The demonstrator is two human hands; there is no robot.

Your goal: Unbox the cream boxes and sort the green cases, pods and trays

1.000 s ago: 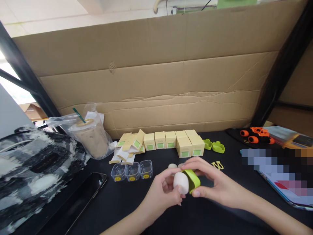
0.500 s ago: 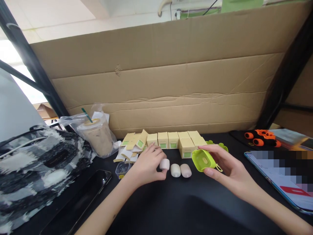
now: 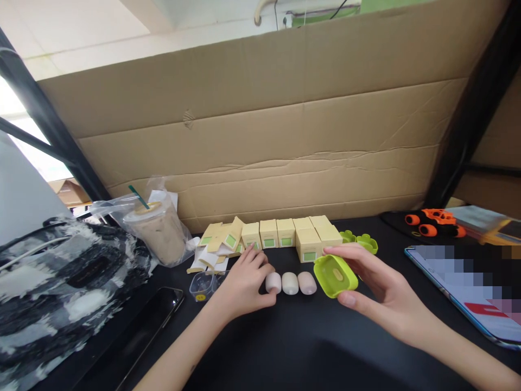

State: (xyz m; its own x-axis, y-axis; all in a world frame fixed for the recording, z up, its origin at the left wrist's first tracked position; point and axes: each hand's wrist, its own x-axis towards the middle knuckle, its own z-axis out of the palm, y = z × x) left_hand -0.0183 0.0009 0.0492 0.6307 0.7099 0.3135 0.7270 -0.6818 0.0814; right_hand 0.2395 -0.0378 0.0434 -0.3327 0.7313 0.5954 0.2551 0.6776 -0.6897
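- Your left hand (image 3: 249,278) reaches over the table (image 3: 293,347), thumb and fingers bent around the leftmost pale piece (image 3: 273,283); whether they pinch it or merely touch it, the view does not tell.
- Best to spread those fingers evenly and lift straight up: the rounded piece could roll into the cream piece (image 3: 290,283) just beside it.
- The pink piece (image 3: 306,283) ends this row of three, nearer you than the boxes (image 3: 308,244) by the table's far edge.
- Your right hand (image 3: 376,290) has its fingers closed on the green case (image 3: 336,276), hollow turned toward you; a light grip, slightly raised, should spare the pink piece a knock.
- Hard to make out, left to right: your left hand and wrist cover part of the clear cups (image 3: 201,285); your right fingers hide the case's back; the screen (image 3: 451,296) toward the table's right side is pixelated and cut off; the near edge is out of frame.
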